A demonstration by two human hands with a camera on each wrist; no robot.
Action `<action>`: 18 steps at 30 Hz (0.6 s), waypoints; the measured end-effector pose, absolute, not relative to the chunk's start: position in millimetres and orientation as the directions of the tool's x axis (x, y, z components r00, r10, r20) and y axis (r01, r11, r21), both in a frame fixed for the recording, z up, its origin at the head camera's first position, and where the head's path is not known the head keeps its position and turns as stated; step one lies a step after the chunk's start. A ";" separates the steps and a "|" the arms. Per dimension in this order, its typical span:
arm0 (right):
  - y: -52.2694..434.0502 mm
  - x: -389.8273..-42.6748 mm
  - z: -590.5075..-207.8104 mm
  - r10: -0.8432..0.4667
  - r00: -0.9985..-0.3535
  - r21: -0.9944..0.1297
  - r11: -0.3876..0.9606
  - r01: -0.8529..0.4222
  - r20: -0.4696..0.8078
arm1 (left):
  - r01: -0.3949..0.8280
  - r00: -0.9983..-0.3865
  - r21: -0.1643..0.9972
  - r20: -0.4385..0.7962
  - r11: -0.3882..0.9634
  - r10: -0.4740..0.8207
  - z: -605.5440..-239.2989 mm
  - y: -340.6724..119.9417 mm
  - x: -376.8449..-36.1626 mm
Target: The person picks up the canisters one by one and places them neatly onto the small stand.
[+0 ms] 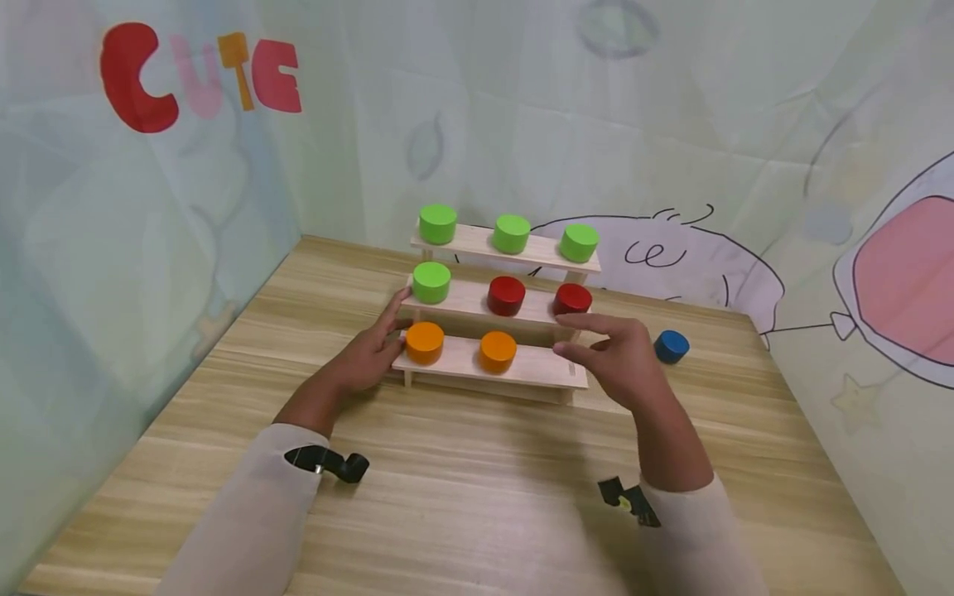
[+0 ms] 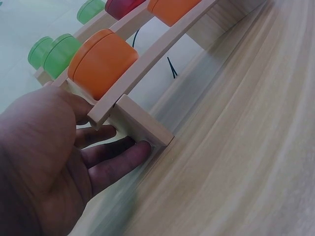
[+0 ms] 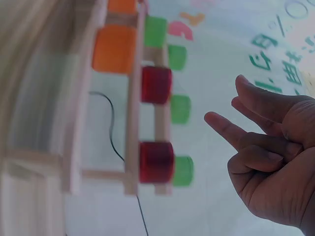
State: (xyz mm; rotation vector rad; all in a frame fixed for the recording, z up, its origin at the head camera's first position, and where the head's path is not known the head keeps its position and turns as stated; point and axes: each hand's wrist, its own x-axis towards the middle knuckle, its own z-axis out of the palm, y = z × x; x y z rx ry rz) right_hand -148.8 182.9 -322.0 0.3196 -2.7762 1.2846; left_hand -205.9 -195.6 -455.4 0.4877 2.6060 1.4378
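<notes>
The left hand (image 1: 365, 358) rests open against the near-left end of the stepped wooden rack (image 1: 522, 374), fingers straight (gripping nothing). The right hand (image 1: 619, 358) hovers loosely open, empty, beside its near-right end. A blue cylinder (image 1: 672, 346) lies farther right.

From the head we look forward and down over the light wooden worktop (image 1: 477, 497) at the three-step wooden rack (image 1: 499, 364). At the left wrist we sit low and very close to the rack's left end (image 2: 142, 125), facing along it. At the right wrist our blurred, sideways view shares that rack (image 3: 130, 123).
</notes>
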 end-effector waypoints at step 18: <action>255.0 -148.5 -296.6 0.126 -0.964 -0.706 0.704 -0.079 0.234 | 0.203 -0.944 0.845 0.036 0.494 0.327 -454.6 -194.2 -207.4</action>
